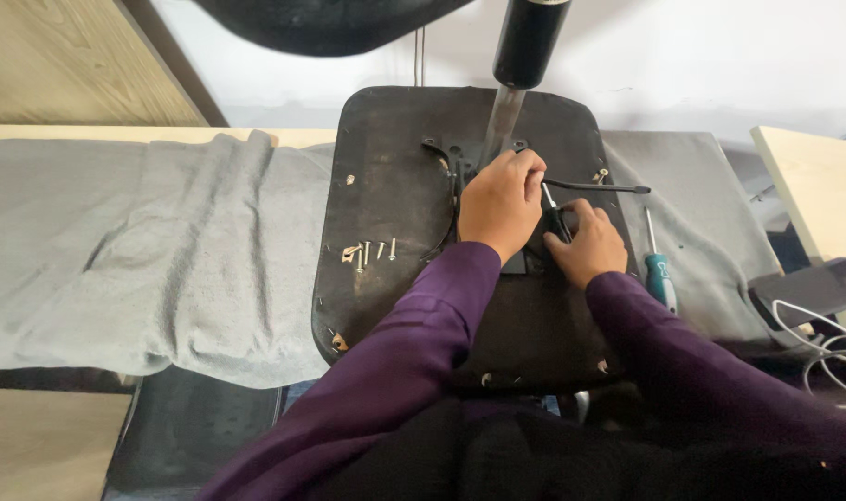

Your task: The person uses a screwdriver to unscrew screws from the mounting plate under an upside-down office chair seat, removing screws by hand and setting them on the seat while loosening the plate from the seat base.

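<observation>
One grey blanket (163, 250) over wooden table (813, 176), white wall (683, 56)

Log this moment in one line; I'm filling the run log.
left hand: on seat bracket | right hand: holds screwdriver | loose screws: on seat
</observation>
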